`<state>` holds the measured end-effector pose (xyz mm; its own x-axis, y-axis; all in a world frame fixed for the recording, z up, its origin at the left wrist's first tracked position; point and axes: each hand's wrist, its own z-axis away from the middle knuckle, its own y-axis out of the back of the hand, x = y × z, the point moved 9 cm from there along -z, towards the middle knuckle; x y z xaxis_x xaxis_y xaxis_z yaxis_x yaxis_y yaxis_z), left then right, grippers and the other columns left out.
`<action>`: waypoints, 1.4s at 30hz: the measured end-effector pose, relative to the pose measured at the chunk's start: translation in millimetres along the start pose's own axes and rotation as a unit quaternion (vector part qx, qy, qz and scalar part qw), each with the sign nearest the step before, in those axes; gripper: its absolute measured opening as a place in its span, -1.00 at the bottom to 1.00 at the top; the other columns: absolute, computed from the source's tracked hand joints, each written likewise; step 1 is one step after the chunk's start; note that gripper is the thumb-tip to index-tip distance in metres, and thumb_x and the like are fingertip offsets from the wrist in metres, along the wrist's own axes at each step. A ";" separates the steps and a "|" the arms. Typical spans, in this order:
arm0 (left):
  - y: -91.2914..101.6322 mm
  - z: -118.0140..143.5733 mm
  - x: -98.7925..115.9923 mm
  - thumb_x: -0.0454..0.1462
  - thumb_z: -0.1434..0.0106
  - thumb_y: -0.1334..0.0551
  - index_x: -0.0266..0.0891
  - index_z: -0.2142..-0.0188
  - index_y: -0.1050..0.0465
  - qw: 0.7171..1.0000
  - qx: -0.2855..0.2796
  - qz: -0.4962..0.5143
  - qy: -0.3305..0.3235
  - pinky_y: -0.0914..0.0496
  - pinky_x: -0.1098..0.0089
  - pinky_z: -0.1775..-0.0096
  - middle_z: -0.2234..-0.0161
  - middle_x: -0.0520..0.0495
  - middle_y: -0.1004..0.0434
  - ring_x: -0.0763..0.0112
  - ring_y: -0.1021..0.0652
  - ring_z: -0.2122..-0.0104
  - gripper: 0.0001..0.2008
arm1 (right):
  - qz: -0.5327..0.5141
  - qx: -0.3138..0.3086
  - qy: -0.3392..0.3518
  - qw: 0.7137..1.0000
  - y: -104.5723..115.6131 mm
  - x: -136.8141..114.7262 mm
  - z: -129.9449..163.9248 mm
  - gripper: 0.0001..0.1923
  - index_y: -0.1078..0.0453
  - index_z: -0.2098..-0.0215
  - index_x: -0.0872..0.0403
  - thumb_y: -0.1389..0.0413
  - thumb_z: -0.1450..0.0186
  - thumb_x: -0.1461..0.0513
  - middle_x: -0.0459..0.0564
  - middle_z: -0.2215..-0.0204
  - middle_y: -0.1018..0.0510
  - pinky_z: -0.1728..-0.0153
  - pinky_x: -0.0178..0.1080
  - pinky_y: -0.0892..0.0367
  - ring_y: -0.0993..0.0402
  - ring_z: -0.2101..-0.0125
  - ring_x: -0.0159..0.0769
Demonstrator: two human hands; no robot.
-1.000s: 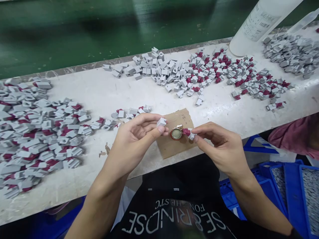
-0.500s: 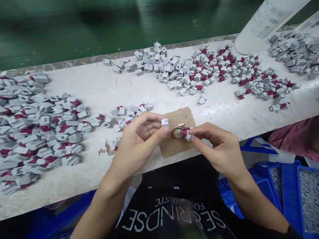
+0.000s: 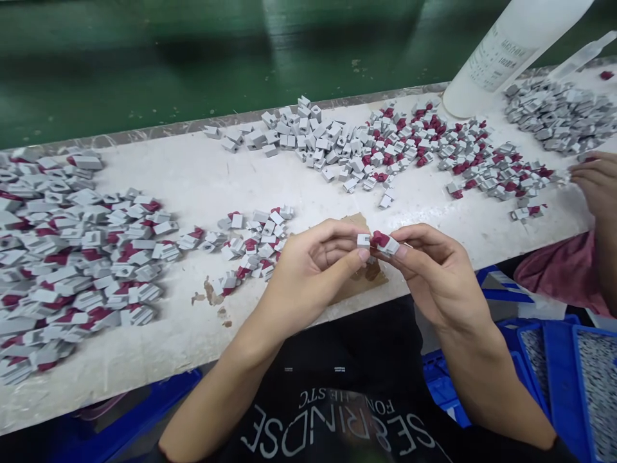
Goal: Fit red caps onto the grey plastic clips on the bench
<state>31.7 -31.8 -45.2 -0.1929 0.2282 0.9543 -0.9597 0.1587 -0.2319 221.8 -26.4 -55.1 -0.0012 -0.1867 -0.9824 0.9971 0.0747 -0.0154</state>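
Note:
Between thumb and fingers, my left hand [image 3: 322, 267] pinches a small light grey plastic block [image 3: 363, 240] with a notch in it. My right hand [image 3: 441, 270] grips a grey and maroon plastic piece [image 3: 385, 244], its maroon end pointing left. The two parts are almost end to end; I cannot tell whether they touch. Beneath both hands lies a piece of brown cardboard [image 3: 357, 287], mostly covered by them. The bottle cap on it is hidden now. Close to my left hand is a small group of grey and maroon pieces [image 3: 260, 241].
Large heaps of grey and maroon pieces lie at the left [image 3: 81, 257] and along the back [image 3: 385, 141]. A white bottle [image 3: 501, 64] stands back right, near a grey heap [image 3: 562, 116]. Another person's hand [image 3: 598, 183] is at the right edge. Blue crates [image 3: 562, 386] stand below.
My right hand has lifted the grey and maroon piece off the bottle cap. My left hand has moved right with its block, bringing both parts together. Another person's hand has appeared at right.

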 end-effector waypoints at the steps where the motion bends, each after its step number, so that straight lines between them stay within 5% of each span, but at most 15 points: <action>1: -0.4 -0.4 -0.4 -0.23 -0.42 -0.55 -0.16 0.02 -0.73 1.000 0.000 -0.001 0.001 -0.79 0.21 0.03 0.14 -0.09 -0.85 0.19 -0.83 0.18 -0.82 | 0.003 0.003 0.001 1.000 0.2 -0.6 0.4 -0.78 -0.70 0.14 -0.10 -0.51 -0.37 0.01 -0.01 0.19 -0.83 0.02 0.07 -0.76 -0.82 0.16 -0.04; 8: -1.8 -2.6 1.6 -0.25 -0.40 -0.57 -0.16 0.05 -0.73 1.000 -0.006 0.017 -0.002 -0.78 0.26 0.04 0.16 -0.07 -0.85 0.22 -0.84 0.17 -0.83 | -0.043 0.012 0.016 0.999 -2.8 -2.7 3.1 -0.84 -0.74 0.18 -0.11 -0.55 -0.34 0.07 -0.06 0.27 -0.82 0.17 -0.10 -0.75 -0.78 0.25 -0.15; 18: 0.2 6.9 13.0 -0.24 -0.44 -0.55 -0.12 0.06 -0.78 0.997 -0.027 -0.063 -0.024 -0.76 0.18 -0.01 0.09 -0.12 -0.85 0.16 -0.83 0.11 -0.89 | 0.022 -0.070 0.023 0.997 -16.9 -13.8 3.1 -0.82 -0.80 0.15 -0.09 -0.53 -0.38 0.02 0.04 0.23 -0.86 0.22 -0.16 -0.82 -0.87 0.22 -0.05; 23: 19.9 8.4 31.0 -0.14 -0.51 -0.48 -0.04 0.00 -0.76 0.978 -0.034 -0.203 -0.036 -0.70 0.18 0.01 0.05 -0.11 -0.81 0.17 -0.78 0.10 -0.87 | 0.056 -0.124 0.050 0.989 -29.2 -20.0 -2.8 -0.76 -0.78 -0.02 -0.11 -0.45 -0.46 0.00 0.04 0.10 -0.86 0.06 -0.07 -0.81 -0.86 0.10 -0.03; 25: 45.6 12.0 47.8 -0.08 -0.50 -0.47 0.00 0.01 -0.76 0.948 0.010 -0.311 -0.065 -0.68 0.16 0.06 0.05 -0.11 -0.80 0.12 -0.75 0.11 -0.85 | 0.126 -0.055 0.099 0.986 -4.9 -27.4 -13.9 -0.75 -0.77 -0.05 -0.12 -0.43 -0.47 0.01 0.04 0.05 -0.85 0.00 0.00 -0.78 -0.84 0.06 -0.01; 29: 133.0 31.9 69.3 0.00 -0.36 -0.55 0.19 0.10 -0.76 0.880 0.158 -0.436 -0.104 -0.54 0.21 0.44 0.22 -0.02 -0.77 0.01 -0.69 0.27 -0.85 | 0.289 0.202 0.157 0.922 94.0 -38.5 -33.9 -0.81 -0.74 0.04 -0.06 -0.34 -0.46 0.08 0.12 0.02 -0.80 0.19 0.02 -0.68 -0.77 0.18 0.01; 32: 190.8 39.1 50.6 0.04 -0.36 -0.49 0.41 0.13 -0.71 0.889 0.139 -0.429 -0.084 -0.16 0.28 0.75 0.48 0.10 -0.66 0.11 -0.46 0.67 -0.90 | 0.365 0.305 0.141 0.868 155.1 -35.6 -43.5 -0.79 -0.73 0.05 -0.01 -0.30 -0.41 0.14 0.17 0.04 -0.77 0.22 0.03 -0.61 -0.69 0.30 -0.05; 34: 214.8 35.3 30.9 0.08 -0.36 -0.46 0.45 0.11 -0.69 0.882 0.090 -0.461 -0.032 -0.04 0.31 0.79 0.51 0.20 -0.67 0.26 -0.29 0.81 -0.89 | 0.389 0.313 0.139 0.855 172.8 -32.5 -51.2 -0.73 -0.74 0.01 0.01 -0.28 -0.39 0.16 0.17 0.05 -0.75 0.19 0.03 -0.59 -0.66 0.33 -0.08; 36: 216.6 27.7 30.6 0.10 -0.30 -0.48 0.36 0.11 -0.69 0.864 0.054 -0.498 -0.051 -0.07 0.31 0.74 0.49 0.15 -0.69 0.26 -0.38 0.79 -0.82 | 0.397 0.291 0.150 0.858 173.1 -30.2 -60.3 -0.67 -0.75 -0.05 0.01 -0.25 -0.40 0.15 0.16 0.05 -0.74 0.17 0.01 -0.58 -0.64 0.32 -0.09; 38: 203.2 17.9 48.0 0.07 -0.29 -0.47 0.21 0.13 -0.69 0.827 0.083 -0.550 -0.087 -0.23 0.27 0.63 0.44 0.03 -0.69 0.15 -0.58 0.62 -0.79 | 0.403 0.261 0.159 0.862 163.1 -28.4 -70.3 -0.62 -0.75 -0.10 0.02 -0.24 -0.40 0.12 0.16 0.05 -0.73 0.15 0.01 -0.56 -0.61 0.34 -0.10; 41: 159.3 -1.1 72.3 0.03 -0.40 -0.35 0.01 0.09 -0.65 0.762 0.150 -0.628 -0.050 -0.47 0.15 0.38 0.24 -0.08 -0.69 0.01 -0.71 0.36 -0.76 | 0.432 0.228 0.140 0.861 144.9 -24.4 -83.9 -0.60 -0.74 -0.09 0.07 -0.23 -0.38 0.12 0.18 0.06 -0.73 0.07 0.04 -0.52 -0.58 0.35 -0.09; 42: 137.8 -10.8 68.7 0.02 -0.47 -0.29 -0.04 -0.03 -0.63 0.753 0.121 -0.647 -0.001 -0.56 0.09 0.25 0.07 -0.14 -0.70 -0.04 -0.74 0.21 -0.69 | 0.442 0.222 0.125 0.860 140.2 -22.5 -86.8 -0.63 -0.73 -0.04 0.08 -0.23 -0.37 0.13 0.17 0.08 -0.73 0.07 0.03 -0.50 -0.59 0.33 -0.08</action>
<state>-111.6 16.1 -13.6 0.9351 0.0323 0.3529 -0.3543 0.0666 0.9328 355.0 73.3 -51.3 0.8107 -0.0284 -0.5847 0.5484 -0.3127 0.7755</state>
